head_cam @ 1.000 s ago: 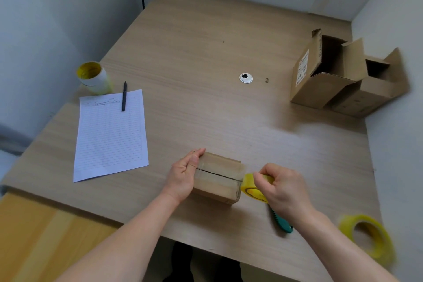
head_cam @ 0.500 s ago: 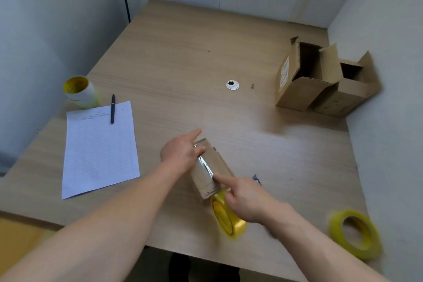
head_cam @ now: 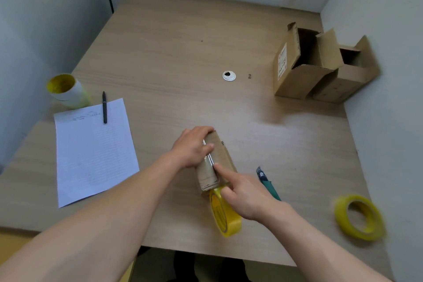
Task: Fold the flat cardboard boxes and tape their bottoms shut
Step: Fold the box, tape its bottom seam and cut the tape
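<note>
A small cardboard box (head_cam: 223,155) lies near the table's front edge, its long side pointing away from me. A shiny strip of clear tape runs along its top seam. My left hand (head_cam: 191,149) grips the box from the left, fingers wrapped over its far end. My right hand (head_cam: 243,192) presses its index fingertip on the taped seam near the box's near end. Its other fingers curl on a yellow tape roll (head_cam: 225,215) that stands on edge against that end.
A teal utility knife (head_cam: 269,186) lies just right of my right hand, and a second yellow tape roll (head_cam: 359,217) sits at the front right. Two open folded boxes (head_cam: 304,68) stand at the right wall. A paper sheet (head_cam: 93,149), pen (head_cam: 104,107) and yellow-cored roll (head_cam: 65,89) are at left.
The box was turned from lying crosswise to pointing away from me. The tape roll came round to its near end, leaving tape along the seam, and the knife now shows on the table.
</note>
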Tool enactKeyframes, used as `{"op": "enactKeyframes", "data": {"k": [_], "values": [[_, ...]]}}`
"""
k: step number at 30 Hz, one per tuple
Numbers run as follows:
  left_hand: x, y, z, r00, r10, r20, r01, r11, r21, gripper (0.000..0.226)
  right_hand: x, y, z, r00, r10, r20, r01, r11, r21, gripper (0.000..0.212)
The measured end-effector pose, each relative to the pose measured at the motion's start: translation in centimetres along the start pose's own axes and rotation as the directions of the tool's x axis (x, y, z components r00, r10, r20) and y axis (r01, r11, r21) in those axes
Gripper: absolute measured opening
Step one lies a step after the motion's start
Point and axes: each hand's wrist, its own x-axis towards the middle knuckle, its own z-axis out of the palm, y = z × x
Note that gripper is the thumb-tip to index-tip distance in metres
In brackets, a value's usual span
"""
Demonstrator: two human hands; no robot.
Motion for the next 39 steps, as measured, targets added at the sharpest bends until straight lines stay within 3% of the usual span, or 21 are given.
{"op": "enactKeyframes", "data": {"k": [2, 4, 6, 8, 9, 10, 13, 15, 20, 26, 29, 34, 39], "values": [[0.4, -0.1, -0.5, 0.998, -0.054, 0.032, 0.055, 0.998, -0.005, 0.065, 0.6, -0.2, 0.7, 1.0, 0.025, -0.005, -0.025, 1.0, 0.01, 0.067], [-0.3, 0.1, -0.7, 0.981, -0.162, -0.11, 0.155, 0.985, -0.069, 0.077, 0.9, -0.7, 1.7, 0.998, 0.054, -0.015, -0.053, 0.998, 0.035, 0.068], [-2.6, 1.1, -0.5, 0.875, -0.31, -0.373, 0.209, 0.935, -0.286, 0.074, 1.4, -1.2, 2.2, 0.997, 0.074, -0.038, -0.071, 0.995, 0.068, 0.067], [-6.3, 2.2, 0.3, 0.739, -0.451, -0.5, 0.138, 0.828, -0.543, 0.054, 2.1, -1.4, 2.0, 0.996, 0.075, -0.048, -0.071, 0.995, 0.072, 0.066], [-8.5, 2.6, 0.8, 0.732, -0.483, -0.481, 0.094, 0.77, -0.631, 0.043, 2.5, -1.5, 1.8, 0.996, 0.077, -0.04, -0.073, 0.994, 0.081, 0.065], [-10.9, 3.0, 1.3, 0.773, -0.481, -0.413, 0.069, 0.712, -0.699, 0.039, 2.8, -1.5, 1.6, 0.997, 0.079, -0.026, -0.076, 0.992, 0.102, 0.065], [-15.9, 4.0, 2.8, 0.946, -0.315, -0.081, 0.117, 0.561, -0.819, 0.065, 3.5, -1.4, 0.9, 0.998, 0.064, 0.001, -0.064, 0.991, 0.116, 0.065], [-16.8, 4.7, 4.0, 0.964, -0.255, 0.07, 0.197, 0.512, -0.836, 0.075, 3.6, -1.5, 0.5, 0.999, 0.05, 0.017, -0.051, 0.995, 0.086, 0.065], [-15.6, 5.3, 5.9, 0.875, -0.477, 0.079, 0.312, 0.432, -0.846, 0.053, 3.6, -1.7, 0.6, 0.997, 0.054, 0.049, -0.057, 0.997, 0.053, 0.066], [-14.4, 5.9, 5.9, 0.783, -0.598, 0.171, 0.444, 0.343, -0.828, 0.045, 3.9, -0.9, 0.2, 0.995, 0.03, 0.094, -0.026, 0.999, -0.042, 0.077], [-13.1, 6.0, 5.6, 0.758, -0.608, 0.236, 0.495, 0.302, -0.815, 0.043, 4.2, -0.5, -0.1, 0.994, 0.012, 0.111, -0.008, 0.999, -0.04, 0.079], [-12.2, 5.7, 5.0, 0.712, -0.62, 0.33, 0.508, 0.131, -0.851, 0.014, 3.9, -0.6, -0.3, 0.993, -0.001, 0.117, 0.006, 0.999, -0.04, 0.083], [-11.1, 5.8, 4.7, 0.73, -0.573, 0.373, 0.473, 0.028, -0.881, 0.019, 3.9, -1.1, 0.1, 0.997, 0.011, 0.073, -0.011, 1.0, -0.002, 0.084]]}}
